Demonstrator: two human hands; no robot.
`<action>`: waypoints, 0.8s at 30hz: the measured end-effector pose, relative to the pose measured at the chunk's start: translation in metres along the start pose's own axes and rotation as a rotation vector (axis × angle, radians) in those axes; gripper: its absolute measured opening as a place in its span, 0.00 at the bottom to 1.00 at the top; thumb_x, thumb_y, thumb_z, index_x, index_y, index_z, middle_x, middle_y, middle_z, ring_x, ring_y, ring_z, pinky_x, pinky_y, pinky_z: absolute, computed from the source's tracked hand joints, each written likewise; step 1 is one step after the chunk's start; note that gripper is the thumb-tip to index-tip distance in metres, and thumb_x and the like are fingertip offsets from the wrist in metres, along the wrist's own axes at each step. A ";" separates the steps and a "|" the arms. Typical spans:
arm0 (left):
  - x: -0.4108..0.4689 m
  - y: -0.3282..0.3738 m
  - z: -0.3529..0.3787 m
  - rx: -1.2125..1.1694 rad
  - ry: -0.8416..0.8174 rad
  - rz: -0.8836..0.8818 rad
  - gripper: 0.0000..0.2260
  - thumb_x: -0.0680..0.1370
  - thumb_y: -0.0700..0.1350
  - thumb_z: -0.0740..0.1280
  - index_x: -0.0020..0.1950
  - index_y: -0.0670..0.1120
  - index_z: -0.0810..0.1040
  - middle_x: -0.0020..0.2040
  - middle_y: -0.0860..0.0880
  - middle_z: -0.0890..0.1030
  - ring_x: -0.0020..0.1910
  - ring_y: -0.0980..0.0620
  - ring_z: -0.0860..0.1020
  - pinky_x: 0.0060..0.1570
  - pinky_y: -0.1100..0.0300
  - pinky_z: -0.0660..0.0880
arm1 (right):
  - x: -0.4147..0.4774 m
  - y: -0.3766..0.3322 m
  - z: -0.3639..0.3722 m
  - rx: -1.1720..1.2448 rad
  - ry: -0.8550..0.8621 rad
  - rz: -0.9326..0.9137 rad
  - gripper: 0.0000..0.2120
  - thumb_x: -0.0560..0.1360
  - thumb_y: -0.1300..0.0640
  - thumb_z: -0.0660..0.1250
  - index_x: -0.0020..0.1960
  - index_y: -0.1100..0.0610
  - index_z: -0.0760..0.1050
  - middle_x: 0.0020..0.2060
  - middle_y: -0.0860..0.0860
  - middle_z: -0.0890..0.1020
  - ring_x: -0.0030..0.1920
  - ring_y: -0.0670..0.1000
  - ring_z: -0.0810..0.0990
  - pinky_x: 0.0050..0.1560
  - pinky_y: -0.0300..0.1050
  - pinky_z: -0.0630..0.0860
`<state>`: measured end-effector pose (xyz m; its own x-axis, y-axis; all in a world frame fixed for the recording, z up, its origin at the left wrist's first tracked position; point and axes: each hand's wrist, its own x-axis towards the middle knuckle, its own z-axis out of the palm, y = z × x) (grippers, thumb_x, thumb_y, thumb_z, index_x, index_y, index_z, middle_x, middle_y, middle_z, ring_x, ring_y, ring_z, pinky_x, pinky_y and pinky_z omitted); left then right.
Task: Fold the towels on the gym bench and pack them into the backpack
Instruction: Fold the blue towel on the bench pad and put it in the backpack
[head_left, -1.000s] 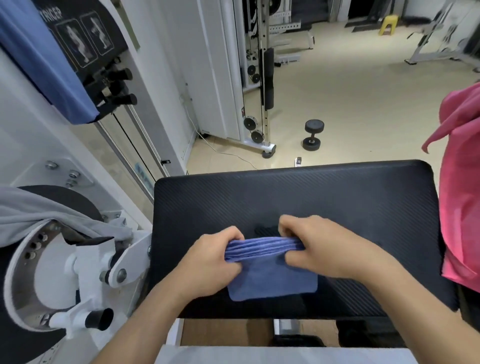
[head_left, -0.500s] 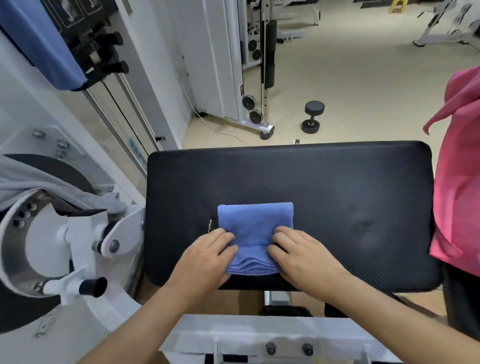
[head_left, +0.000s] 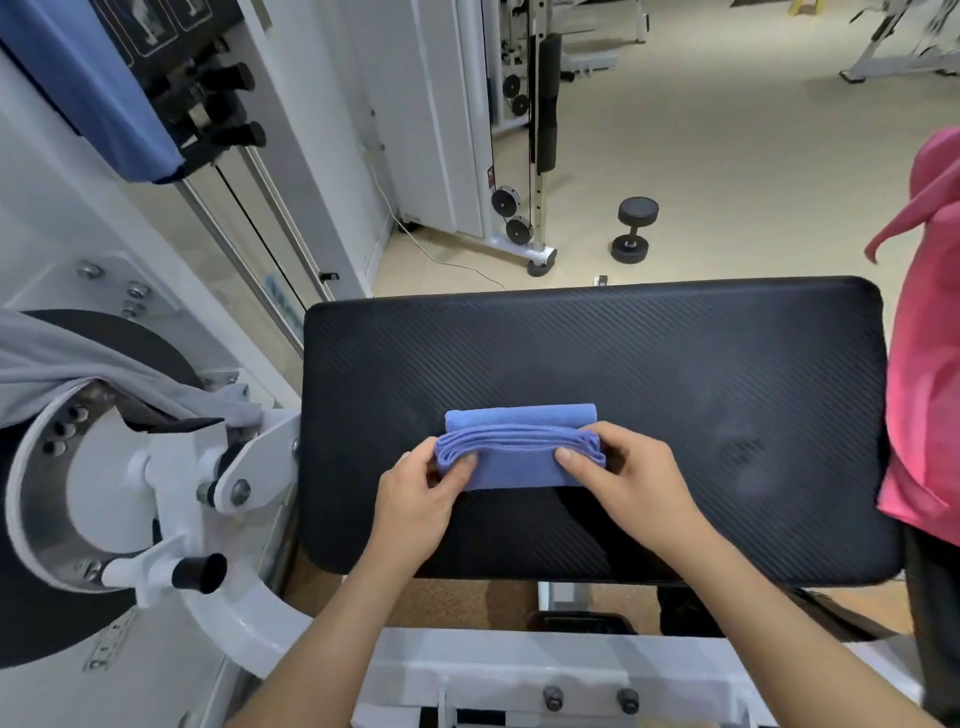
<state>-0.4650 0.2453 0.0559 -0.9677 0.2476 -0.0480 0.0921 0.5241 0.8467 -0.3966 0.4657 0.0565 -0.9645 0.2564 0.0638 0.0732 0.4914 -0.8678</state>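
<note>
a blue towel (head_left: 519, 452) lies on the black padded worktop (head_left: 649, 358), a little left of its middle and toward the near edge. it is folded into a small thick bundle: a smooth rolled fold runs along its far side, and the near part shows a stack of thin layered edges facing up, with a flat flap hanging toward the person. the cloth is a plain periwinkle blue with a fine soft nap.

the left hand (head_left: 415, 499) pinches the bundle's left end, thumb on the near face and fingers curled behind the layers. the right hand (head_left: 634, 483) pinches the right end the same way, thumb pressed on the front and fingers wrapped over the top.

the fingers behind the towel are mostly hidden by the cloth. a pink towel (head_left: 924, 374) hangs at the right, cut off by the frame edge, touching or just beside the worktop's right end; which one cannot be told. a grey cloth (head_left: 78, 374) drapes over the white machine (head_left: 104, 493) at left, partly out of frame. a dumbbell (head_left: 632, 228) sits on the floor beyond.
</note>
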 end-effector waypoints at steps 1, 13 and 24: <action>0.000 0.002 0.004 -0.040 0.047 -0.047 0.07 0.77 0.52 0.68 0.47 0.50 0.80 0.41 0.52 0.83 0.44 0.53 0.81 0.45 0.50 0.78 | 0.001 -0.001 0.001 0.053 0.027 0.045 0.08 0.74 0.49 0.71 0.42 0.54 0.80 0.35 0.49 0.82 0.39 0.51 0.80 0.42 0.51 0.76; 0.020 0.017 0.008 0.590 0.151 -0.016 0.24 0.75 0.60 0.66 0.70 0.55 0.69 0.55 0.49 0.69 0.56 0.50 0.67 0.53 0.52 0.74 | 0.009 -0.002 0.013 -0.227 0.180 0.102 0.25 0.72 0.45 0.71 0.66 0.49 0.71 0.60 0.43 0.67 0.60 0.45 0.68 0.51 0.44 0.71; -0.031 0.041 -0.015 -0.487 -0.102 -0.250 0.19 0.69 0.46 0.75 0.58 0.47 0.75 0.51 0.45 0.84 0.52 0.46 0.83 0.50 0.54 0.79 | -0.014 -0.028 -0.028 -0.377 -0.538 0.111 0.24 0.65 0.43 0.70 0.58 0.40 0.66 0.45 0.42 0.79 0.46 0.47 0.77 0.52 0.48 0.74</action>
<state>-0.4348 0.2470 0.1000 -0.9164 0.2545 -0.3090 -0.2795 0.1457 0.9490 -0.3784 0.4718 0.0936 -0.9310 -0.0810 -0.3559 0.1690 0.7685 -0.6171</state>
